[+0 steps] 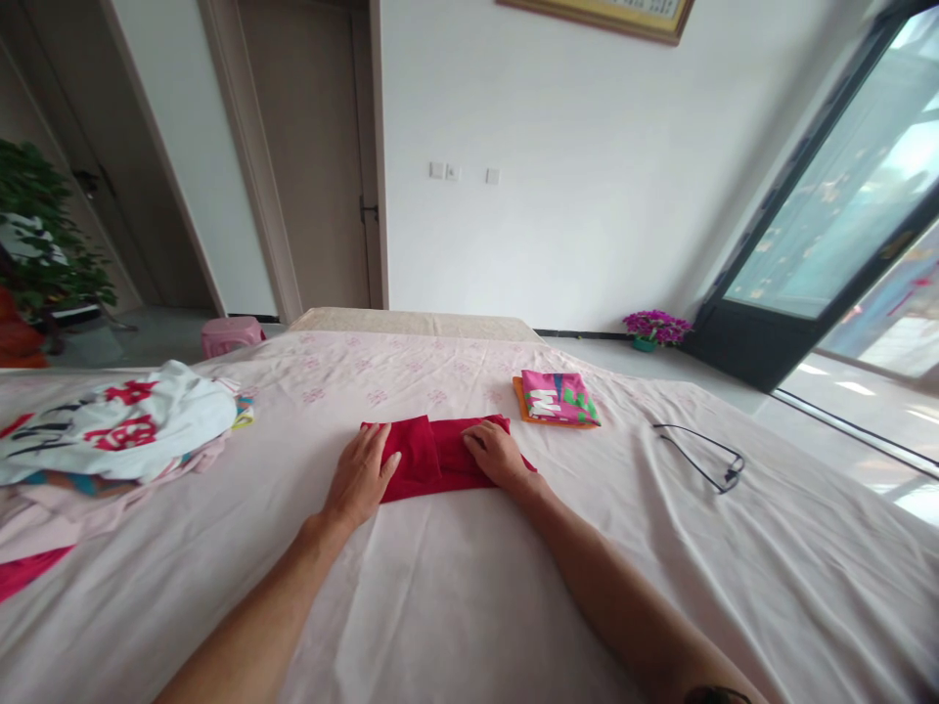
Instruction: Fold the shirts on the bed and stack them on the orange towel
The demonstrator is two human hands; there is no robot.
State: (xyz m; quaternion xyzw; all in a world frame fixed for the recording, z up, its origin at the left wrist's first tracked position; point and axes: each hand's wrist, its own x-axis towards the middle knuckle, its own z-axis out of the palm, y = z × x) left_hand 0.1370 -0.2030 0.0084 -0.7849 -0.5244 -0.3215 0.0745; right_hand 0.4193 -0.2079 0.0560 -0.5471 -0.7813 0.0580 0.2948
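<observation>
A folded red garment (411, 456) lies in front of me on the bed-like surface, a flap laid over its left half. My left hand (361, 474) rests on its left end, fingers stretched and thumb apart. On the right part, my right hand (497, 456) has its fingers curled together against the red fabric; its fingertips are partly hidden. Just beyond that hand sits a small folded stack, a pink printed garment (561, 396) on top of an orange one (520, 399).
A heap of loose clothes, topped by a white printed shirt (168, 411), lies at left. Black-framed glasses (734, 471) rest on the pale flowered sheet (455, 606) at right. Beyond are a pink stool (231, 335), purple flowers (656, 327) and doors.
</observation>
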